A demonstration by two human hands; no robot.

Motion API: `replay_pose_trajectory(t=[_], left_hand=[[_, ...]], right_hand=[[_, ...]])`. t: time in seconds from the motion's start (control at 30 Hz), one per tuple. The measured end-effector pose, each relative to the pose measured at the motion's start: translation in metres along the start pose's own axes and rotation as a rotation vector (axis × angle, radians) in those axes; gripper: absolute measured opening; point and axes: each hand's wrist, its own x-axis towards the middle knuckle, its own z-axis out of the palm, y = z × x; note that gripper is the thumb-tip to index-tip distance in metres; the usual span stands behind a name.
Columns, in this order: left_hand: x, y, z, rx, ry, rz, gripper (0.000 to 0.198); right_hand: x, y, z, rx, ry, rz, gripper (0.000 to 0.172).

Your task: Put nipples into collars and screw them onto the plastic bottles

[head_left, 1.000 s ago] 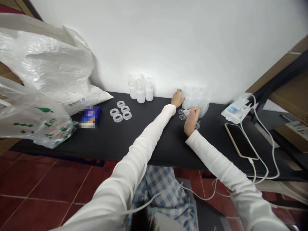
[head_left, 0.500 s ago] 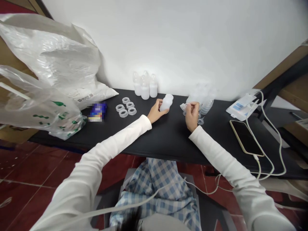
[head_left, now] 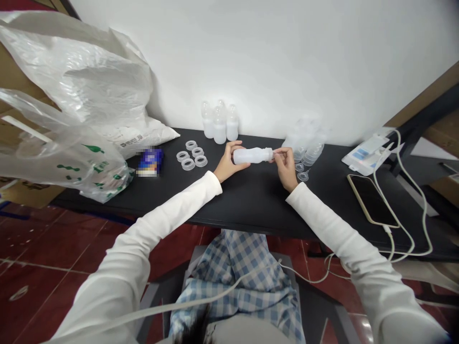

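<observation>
A milky white baby bottle (head_left: 251,155) lies on its side in the air above the black table, its neck toward the right. My left hand (head_left: 229,161) is closed around its base end. At the neck, the fingers of my right hand (head_left: 285,165) pinch a small clear piece, mostly hidden by the fingertips. Just right of that hand lie several clear teats (head_left: 303,176), with clear domed covers (head_left: 312,149) behind them. Several loose translucent rings (head_left: 188,164) lie left of my left hand. Against the wall stand several covered baby bottles (head_left: 220,131).
A large white plastic bag (head_left: 100,81) and a clear bag with green print (head_left: 96,167) take up the left end. A blue packet (head_left: 150,161) sits beside them. On the right are a phone (head_left: 373,200), its white cable (head_left: 425,210) and a white-blue package (head_left: 367,155).
The bottle has turned to lie level, its neck now facing right. My right hand has brought its fingertips to the bottle's neck, away from the clear parts on the right.
</observation>
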Motion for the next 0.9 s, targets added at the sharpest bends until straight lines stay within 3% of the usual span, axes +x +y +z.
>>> replay_pose_trajectory(t=[0.23,0.33,0.43,0.57,0.7,0.9], left_hand=[[0.001,0.010,-0.001,-0.110,0.051,-0.005,0.057],[0.002,0.016,-0.003,-0.141,0.086,-0.107,0.048],[0.002,0.017,-0.003,-0.238,0.046,-0.245,0.046],[0.003,0.016,0.000,-0.340,0.075,-0.299,0.043],[0.004,0.016,0.000,-0.309,0.161,-0.385,0.042],[0.004,0.019,-0.005,-0.262,0.118,-0.448,0.043]], right_hand=[[-0.001,-0.005,-0.002,0.016,-0.094,-0.002,0.041],[-0.003,-0.008,-0.002,-0.028,-0.130,-0.022,0.042],[-0.005,-0.010,0.000,-0.060,-0.156,-0.043,0.044],[-0.006,-0.013,0.001,-0.084,-0.170,-0.066,0.044],[-0.007,-0.019,0.000,-0.140,-0.243,-0.149,0.037],[-0.008,-0.023,0.001,-0.135,-0.286,-0.200,0.019]])
